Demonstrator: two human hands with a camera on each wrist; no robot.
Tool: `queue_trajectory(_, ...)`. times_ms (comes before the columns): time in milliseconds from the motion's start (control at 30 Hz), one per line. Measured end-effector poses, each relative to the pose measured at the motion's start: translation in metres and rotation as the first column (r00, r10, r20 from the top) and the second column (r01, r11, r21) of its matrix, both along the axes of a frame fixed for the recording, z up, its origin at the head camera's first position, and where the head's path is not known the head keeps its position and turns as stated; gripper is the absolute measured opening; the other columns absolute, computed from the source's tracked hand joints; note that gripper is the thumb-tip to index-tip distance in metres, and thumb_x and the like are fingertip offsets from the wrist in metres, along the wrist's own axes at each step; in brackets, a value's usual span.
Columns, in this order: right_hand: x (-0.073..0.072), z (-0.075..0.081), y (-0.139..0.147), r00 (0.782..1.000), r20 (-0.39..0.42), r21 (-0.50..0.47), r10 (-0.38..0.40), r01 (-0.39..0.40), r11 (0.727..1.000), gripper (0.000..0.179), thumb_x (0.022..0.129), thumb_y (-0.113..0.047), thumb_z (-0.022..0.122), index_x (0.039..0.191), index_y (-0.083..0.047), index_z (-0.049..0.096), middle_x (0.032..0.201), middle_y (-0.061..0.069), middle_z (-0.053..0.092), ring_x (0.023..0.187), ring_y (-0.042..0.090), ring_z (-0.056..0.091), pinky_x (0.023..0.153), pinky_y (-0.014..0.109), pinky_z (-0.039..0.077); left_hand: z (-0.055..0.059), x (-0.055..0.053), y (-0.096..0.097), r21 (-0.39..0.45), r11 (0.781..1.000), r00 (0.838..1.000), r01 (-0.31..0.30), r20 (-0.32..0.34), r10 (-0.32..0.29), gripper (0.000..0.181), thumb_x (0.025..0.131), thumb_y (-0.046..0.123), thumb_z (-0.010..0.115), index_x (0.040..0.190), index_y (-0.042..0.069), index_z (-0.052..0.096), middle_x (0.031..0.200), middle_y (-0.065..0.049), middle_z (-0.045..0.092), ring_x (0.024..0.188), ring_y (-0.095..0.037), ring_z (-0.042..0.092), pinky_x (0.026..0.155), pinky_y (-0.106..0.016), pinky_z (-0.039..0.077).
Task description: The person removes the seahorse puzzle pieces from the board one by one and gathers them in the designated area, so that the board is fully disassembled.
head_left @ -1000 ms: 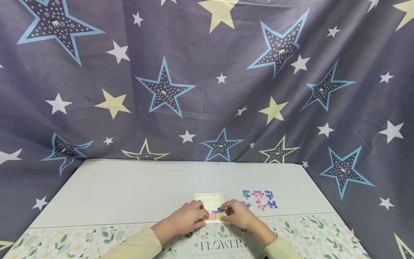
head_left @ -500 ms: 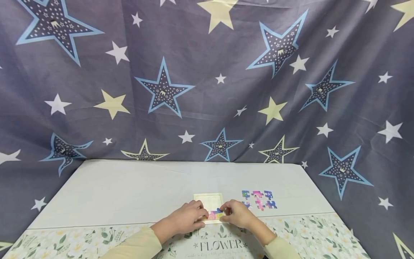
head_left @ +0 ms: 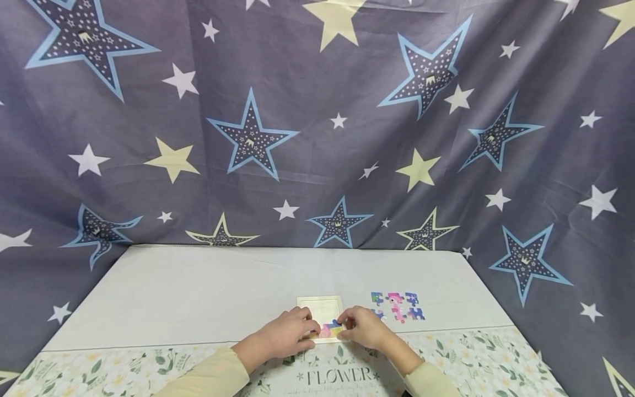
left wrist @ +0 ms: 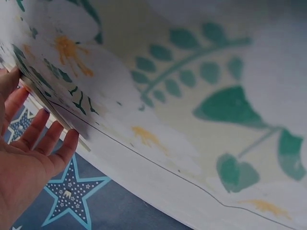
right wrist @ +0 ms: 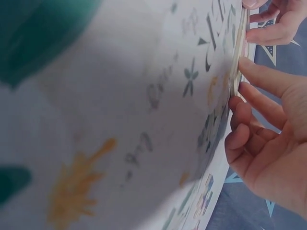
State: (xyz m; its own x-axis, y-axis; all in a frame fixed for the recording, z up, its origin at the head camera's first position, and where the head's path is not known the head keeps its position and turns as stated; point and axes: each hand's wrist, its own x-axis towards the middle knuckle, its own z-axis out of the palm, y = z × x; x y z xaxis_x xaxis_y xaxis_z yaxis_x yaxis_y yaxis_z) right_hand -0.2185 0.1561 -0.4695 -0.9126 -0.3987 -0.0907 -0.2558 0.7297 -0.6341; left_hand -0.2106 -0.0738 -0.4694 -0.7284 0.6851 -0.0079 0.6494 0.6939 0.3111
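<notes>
A small light wooden puzzle tray point(head_left: 319, 304) lies on the table, with joined pink, blue and yellow jigsaw pieces point(head_left: 326, 331) along its near side. My left hand point(head_left: 285, 333) grips the tray's near left corner. Its index fingertip reaches over the rim onto a piece there, partly hiding it, while the thumb lies at the outer edge. At the near right corner, my right hand point(head_left: 368, 329) holds the tray between thumb and forefinger beside the blue and yellow piece. The left wrist view shows bent left fingers point(left wrist: 67, 143) against the tray edge. In the right wrist view, the right fingers point(right wrist: 261, 103) meet the rim.
Several loose jigsaw pieces point(head_left: 397, 300), some bearing a pink figure, lie to the right of the tray; the right hand partly covers one. The white tabletop point(head_left: 208, 292) has a flower-printed cloth point(head_left: 476, 358) along its near side. A star-patterned curtain point(head_left: 307, 193) hangs behind it.
Both hands stay nearly in place at the tray. The left fingertips shift slightly, and a little more of the piece in the near left corner shows. The loose pieces have not moved.
</notes>
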Motion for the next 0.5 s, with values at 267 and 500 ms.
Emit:
queue_trajectory(267,0.0001,-0.0003,-0.0001,1.0,-0.006,0.0,-0.004,0.004,1.0,0.03,0.074,-0.017,0.076,0.1,-0.005,0.067,0.077,-0.002,0.055,0.066,0.01,0.046,0.057,0.021,0.04,-0.0017,-0.0004,-0.0001,-0.001,1.0,1.0,-0.005,0.002,0.005,0.026,0.088,0.037,0.062,0.111,0.026,0.064,0.101,0.008,0.052,0.085,-0.005,0.042,0.068,-0.023,0.038)
queue_trajectory(500,-0.0032,-0.0012,-0.0004,1.0,-0.001,-0.008,-0.02,0.02,1.0,0.026,0.073,-0.016,0.078,0.094,-0.007,0.066,0.074,-0.003,0.054,0.064,0.01,0.046,0.056,0.022,0.039,-0.0003,-0.0009,0.0013,-0.007,1.0,1.0,-0.023,0.015,0.023,0.027,0.087,0.039,0.063,0.111,0.026,0.065,0.099,0.009,0.05,0.084,-0.004,0.04,0.067,-0.022,0.038)
